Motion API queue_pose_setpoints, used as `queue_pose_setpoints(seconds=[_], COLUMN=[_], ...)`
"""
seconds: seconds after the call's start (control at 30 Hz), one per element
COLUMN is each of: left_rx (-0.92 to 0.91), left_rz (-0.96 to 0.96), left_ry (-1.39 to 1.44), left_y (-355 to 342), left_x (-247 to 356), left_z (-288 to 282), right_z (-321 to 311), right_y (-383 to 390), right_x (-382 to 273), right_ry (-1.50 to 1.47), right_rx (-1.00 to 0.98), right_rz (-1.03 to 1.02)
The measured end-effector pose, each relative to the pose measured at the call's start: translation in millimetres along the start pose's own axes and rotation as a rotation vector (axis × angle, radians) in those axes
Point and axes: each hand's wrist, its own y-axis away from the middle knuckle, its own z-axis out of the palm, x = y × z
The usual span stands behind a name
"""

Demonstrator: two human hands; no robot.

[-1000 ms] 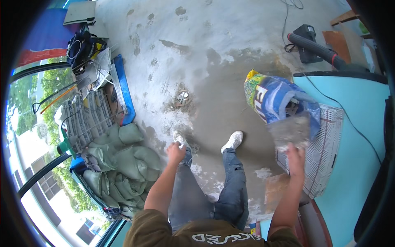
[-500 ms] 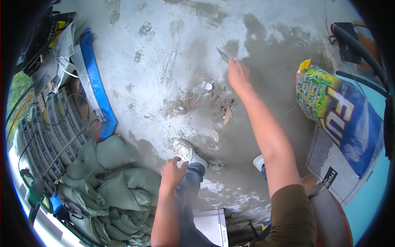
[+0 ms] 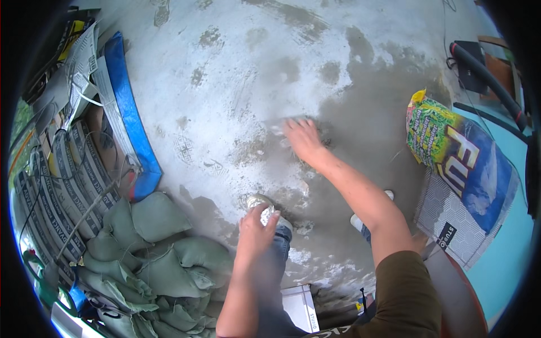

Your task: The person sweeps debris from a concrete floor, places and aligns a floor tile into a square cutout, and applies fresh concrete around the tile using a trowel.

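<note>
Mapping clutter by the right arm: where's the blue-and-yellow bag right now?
Head view, right side: the blue-and-yellow bag lies over the grey patterned carton, with the black tube above it in the picture.

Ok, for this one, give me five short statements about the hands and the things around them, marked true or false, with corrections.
1. The right hand reaches farther forward than the left hand. True.
2. The green sacks are on the person's right. False: they are heaped on the person's left.
3. The colourful bag overlaps the patterned grey box in this view. True.
4. The left hand is gripping the colourful bag. False: it is near the person's left leg, well away from the bag.
5. A long blue strip shows on the left side. True.
</note>
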Motion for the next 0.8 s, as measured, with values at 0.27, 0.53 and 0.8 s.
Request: queue_pose_setpoints(seconds=[0.27,0.53,0.8], left_rx=[-0.079,-0.088,-0.010], left_rz=[0.005,-0.023,0.076], left_ry=[-0.109,0.015,-0.074], left_y=[-0.4,-5.2,-14.5], left_x=[9.4,-13.5,-14.2], left_z=[-18.0,0.9,18.2], right_z=[63.5,70.3,6.8], right_y=[-84.2,52.2,1.4], right_x=[-107.3,11.3,36.2], right_ry=[0.318,0.305,0.061], right_rx=[0.066,0.166,0.322], right_rz=[-0.319,-0.470,0.024])
